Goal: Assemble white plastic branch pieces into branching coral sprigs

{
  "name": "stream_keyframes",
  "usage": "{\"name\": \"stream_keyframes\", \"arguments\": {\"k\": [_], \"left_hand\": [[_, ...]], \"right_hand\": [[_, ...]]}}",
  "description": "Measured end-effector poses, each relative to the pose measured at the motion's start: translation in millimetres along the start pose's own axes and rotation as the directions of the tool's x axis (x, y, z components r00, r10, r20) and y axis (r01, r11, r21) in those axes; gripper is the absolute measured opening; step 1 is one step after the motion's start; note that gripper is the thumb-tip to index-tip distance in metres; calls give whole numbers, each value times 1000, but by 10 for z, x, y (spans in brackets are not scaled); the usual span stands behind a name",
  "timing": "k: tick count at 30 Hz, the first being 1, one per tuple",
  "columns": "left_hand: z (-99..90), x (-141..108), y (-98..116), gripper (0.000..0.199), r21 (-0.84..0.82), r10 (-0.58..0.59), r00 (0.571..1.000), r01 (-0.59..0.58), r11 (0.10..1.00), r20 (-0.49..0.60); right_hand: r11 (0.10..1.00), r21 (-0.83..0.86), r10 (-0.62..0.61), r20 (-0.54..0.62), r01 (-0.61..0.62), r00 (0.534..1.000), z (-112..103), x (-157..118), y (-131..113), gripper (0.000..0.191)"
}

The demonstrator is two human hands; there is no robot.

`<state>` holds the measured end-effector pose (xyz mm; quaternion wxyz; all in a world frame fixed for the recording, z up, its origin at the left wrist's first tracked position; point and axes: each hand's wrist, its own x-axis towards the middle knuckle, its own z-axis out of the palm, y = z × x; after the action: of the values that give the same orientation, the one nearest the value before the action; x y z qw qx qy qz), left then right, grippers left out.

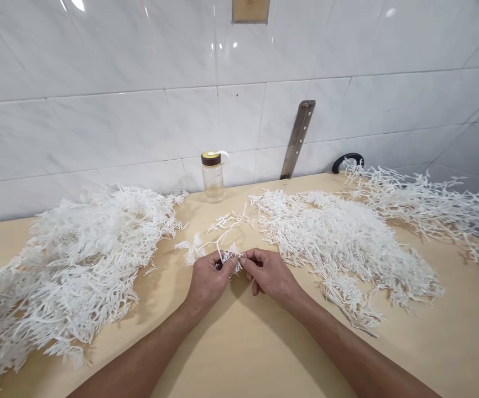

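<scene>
Near the middle of the wooden table (239, 337), my left hand (209, 279) pinches a white branching plastic sprig (218, 243). Its stems and tufted tips reach out beyond the fingers, up and to the left. My right hand (270, 273) meets it from the right, thumb and index finger closed on a small tuft at the sprig's near end. The fingertips of both hands almost touch. Just behind them lie a few loose white pieces (227, 221).
A large heap of white sprigs (94, 249) covers the left side. Another pile (343, 237) lies right, with longer branches (430, 202) beyond it. Along the tiled wall stand a clear bottle (213, 179), a leaning metal strip (298, 138) and a black curved object (347, 160).
</scene>
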<state>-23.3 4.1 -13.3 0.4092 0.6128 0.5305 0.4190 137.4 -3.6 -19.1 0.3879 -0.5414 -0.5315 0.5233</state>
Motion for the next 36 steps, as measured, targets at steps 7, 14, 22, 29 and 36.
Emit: {"name": "stream_keyframes", "arguments": {"k": [7, 14, 22, 29, 36], "left_hand": [[-7, -17, 58, 29, -21, -24, 1000, 24, 1000, -8], [-4, -3, 15, 28, 9, -9, 1000, 9, 1000, -3], [-9, 5, -18, 24, 55, -12, 1000, 13, 998, -25], [-25, 20, -31, 36, -29, -43, 999, 43, 999, 4], [-6, 7, -75, 27, -70, -27, 999, 28, 997, 22]], "right_hand": [[1000, -26, -15, -35, 14, 999, 37, -7, 10, 23], [996, -85, -26, -41, 22, 999, 57, -37, -4, 23], [989, -140, 21, -142, -41, 990, 84, -5, 8, 10], [964, -264, -77, -379, -28, 922, -297, 82, -10, 16], [892, -444, -233, -601, -77, 764, -681, 161, 18, 29]]}}
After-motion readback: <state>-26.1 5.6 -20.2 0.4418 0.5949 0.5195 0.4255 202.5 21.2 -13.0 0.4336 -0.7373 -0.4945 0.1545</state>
